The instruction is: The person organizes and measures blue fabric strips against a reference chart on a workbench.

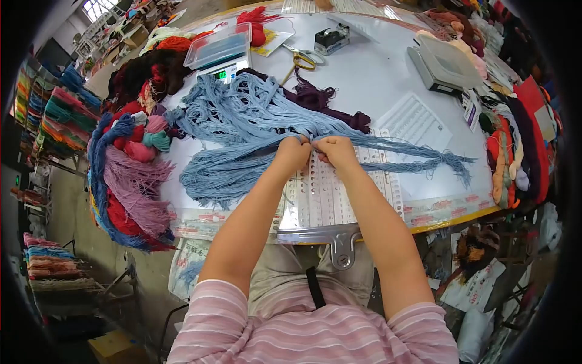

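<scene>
Pinching blue yarn in closed, touching left hand and right hand; probably best gripped firmly, strands beyond knuckles held taut.

Pinched between the left hand and the right hand, the blue yarn is soft, matt fibre, fuzzy and loose-stranded. Just under the grip lies a pale punched board, smooth, either card or plastic. Nearer the person, a bare metal clip shines dully. Beyond the grip the white table looks smooth and faintly glossy, and the tray farther off is clear, glossy plastic. Right of the grip lies a matt paper sheet.
</scene>
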Motion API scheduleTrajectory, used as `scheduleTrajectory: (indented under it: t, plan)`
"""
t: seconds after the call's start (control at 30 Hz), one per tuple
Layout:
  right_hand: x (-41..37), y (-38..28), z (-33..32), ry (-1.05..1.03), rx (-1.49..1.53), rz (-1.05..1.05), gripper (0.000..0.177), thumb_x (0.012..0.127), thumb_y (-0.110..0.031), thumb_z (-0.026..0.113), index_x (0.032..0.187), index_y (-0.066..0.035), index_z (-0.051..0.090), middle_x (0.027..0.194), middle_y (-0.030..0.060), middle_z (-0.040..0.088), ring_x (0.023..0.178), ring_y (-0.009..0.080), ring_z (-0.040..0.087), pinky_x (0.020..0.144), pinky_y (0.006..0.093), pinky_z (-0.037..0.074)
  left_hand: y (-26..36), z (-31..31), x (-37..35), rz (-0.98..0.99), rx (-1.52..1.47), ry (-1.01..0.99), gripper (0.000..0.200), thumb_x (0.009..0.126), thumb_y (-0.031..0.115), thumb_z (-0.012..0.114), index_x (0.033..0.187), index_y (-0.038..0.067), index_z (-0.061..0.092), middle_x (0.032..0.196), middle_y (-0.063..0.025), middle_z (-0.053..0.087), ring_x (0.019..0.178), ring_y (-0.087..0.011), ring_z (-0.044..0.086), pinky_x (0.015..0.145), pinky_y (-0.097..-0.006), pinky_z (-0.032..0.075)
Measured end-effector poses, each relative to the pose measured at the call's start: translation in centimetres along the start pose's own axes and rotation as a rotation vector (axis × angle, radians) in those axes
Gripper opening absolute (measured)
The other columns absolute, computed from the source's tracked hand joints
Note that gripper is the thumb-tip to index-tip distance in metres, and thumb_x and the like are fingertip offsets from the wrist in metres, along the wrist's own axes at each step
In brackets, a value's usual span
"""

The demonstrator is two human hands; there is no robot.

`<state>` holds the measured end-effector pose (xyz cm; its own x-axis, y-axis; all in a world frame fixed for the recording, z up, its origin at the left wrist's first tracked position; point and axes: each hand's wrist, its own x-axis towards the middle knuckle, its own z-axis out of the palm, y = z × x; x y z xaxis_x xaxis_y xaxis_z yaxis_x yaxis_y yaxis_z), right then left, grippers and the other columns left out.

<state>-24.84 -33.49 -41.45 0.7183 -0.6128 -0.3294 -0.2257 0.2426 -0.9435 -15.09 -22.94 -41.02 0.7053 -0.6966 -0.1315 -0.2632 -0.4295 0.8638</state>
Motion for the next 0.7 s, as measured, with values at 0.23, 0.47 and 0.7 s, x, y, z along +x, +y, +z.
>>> scheduleTrajectory:
  t: [0.23,0.47,0.7]
  plan:
    - [-0.6,1.0,1.1,0.213,-0.455,-0.281,0.012,0.075,-0.013,0.066,0.073,-0.002,0.064,0.07,0.0071,0.062,0.06,0.0173,0.059,0.056,0.0284,0.045,0.0,-1.2,0.9,-0.239,-0.241,-0.188,0.014,0.076,0.011,0.056,0.069,0.0,0.062,0.056,-0.0046,0.055,0.043,-0.0123,0.046,0.042,-0.0269,0.036]
    - [-2.1,2.8,0.5,0.195,-0.547,-0.667,0.015,0.075,-0.01,0.059,0.087,-0.005,0.067,0.089,0.0072,0.062,0.078,0.0258,0.061,0.068,0.0331,0.048,0.5,-1.6,0.7,-0.157,-0.202,-0.255,0.012,0.078,0.008,0.057,0.072,-0.002,0.061,0.055,-0.0064,0.057,0.043,-0.0116,0.052,0.041,-0.0238,0.039]
    - [-1.0,2.8,-0.1,0.107,-0.439,-0.454,0.02,0.074,-0.008,0.059,0.093,-0.005,0.065,0.086,0.0078,0.062,0.077,0.0261,0.061,0.069,0.0333,0.048,0.4,-1.1,1.0,-0.239,-0.206,-0.203,0.015,0.078,0.009,0.055,0.072,-0.004,0.062,0.058,-0.01,0.062,0.046,-0.0147,0.06,0.045,-0.0261,0.047]
